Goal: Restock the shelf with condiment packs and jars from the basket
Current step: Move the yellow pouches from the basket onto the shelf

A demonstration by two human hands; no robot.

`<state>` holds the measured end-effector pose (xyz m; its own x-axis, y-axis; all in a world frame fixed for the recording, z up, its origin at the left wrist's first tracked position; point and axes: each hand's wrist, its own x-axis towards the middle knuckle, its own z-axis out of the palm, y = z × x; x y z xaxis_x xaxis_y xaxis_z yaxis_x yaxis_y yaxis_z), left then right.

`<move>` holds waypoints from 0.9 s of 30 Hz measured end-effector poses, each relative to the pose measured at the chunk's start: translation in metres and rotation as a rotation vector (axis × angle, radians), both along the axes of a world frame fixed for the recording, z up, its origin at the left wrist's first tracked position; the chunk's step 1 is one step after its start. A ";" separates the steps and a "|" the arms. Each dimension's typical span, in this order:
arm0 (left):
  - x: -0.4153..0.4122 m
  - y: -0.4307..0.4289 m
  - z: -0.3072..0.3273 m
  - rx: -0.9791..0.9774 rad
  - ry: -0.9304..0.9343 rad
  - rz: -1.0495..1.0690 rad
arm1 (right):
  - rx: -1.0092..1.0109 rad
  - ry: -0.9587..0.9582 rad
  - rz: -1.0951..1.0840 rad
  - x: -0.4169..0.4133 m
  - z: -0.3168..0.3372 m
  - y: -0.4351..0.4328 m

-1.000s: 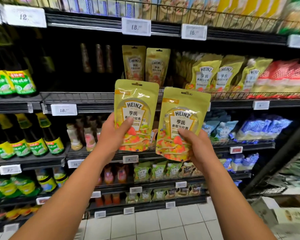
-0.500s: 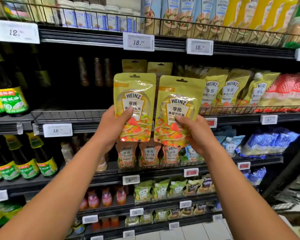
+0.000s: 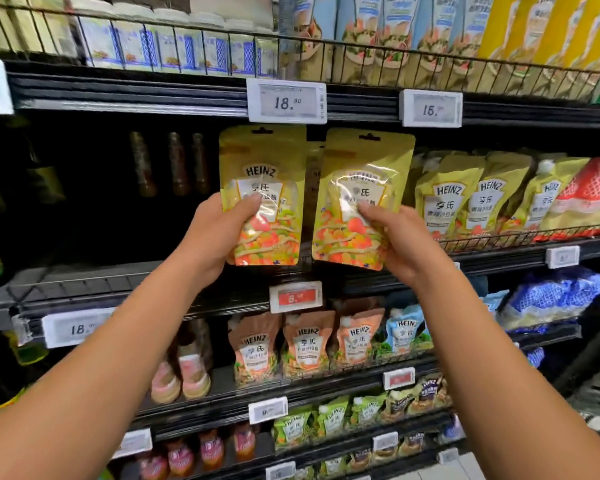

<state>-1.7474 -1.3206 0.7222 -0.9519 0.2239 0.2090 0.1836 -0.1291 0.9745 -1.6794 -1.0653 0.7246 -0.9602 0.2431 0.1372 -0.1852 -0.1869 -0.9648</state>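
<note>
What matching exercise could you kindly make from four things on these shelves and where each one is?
Things:
1. pack with clear HEINZ logo
2. pack with glare over its logo
3. orange pouches
4. 18.90 price tag

Places:
A. on the rail above the held packs
B. in the right hand
C. on the lower shelf
D. in the left hand

Pairs: 1-D; 2-B; 3-C; 4-A

Both yellow pouches (image 3: 263,195) (image 3: 362,199) are glossy, crinkled plastic film; the shelf rail (image 3: 499,69) is thin black metal wire.
</note>
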 end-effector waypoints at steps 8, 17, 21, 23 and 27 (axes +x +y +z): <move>-0.034 0.011 0.019 0.065 -0.143 0.107 | 0.038 -0.031 -0.152 -0.044 0.021 0.012; -0.063 0.031 0.023 0.091 -0.051 0.134 | 0.214 -0.059 -0.289 -0.081 0.030 0.023; -0.078 0.031 0.018 -0.084 0.033 0.193 | 0.298 0.011 -0.252 -0.090 0.033 0.025; -0.085 0.030 0.017 -0.172 0.067 0.210 | 0.364 0.002 -0.217 -0.095 0.033 0.028; -0.099 0.026 0.016 -0.348 0.097 0.236 | 0.461 -0.061 -0.192 -0.104 0.031 0.031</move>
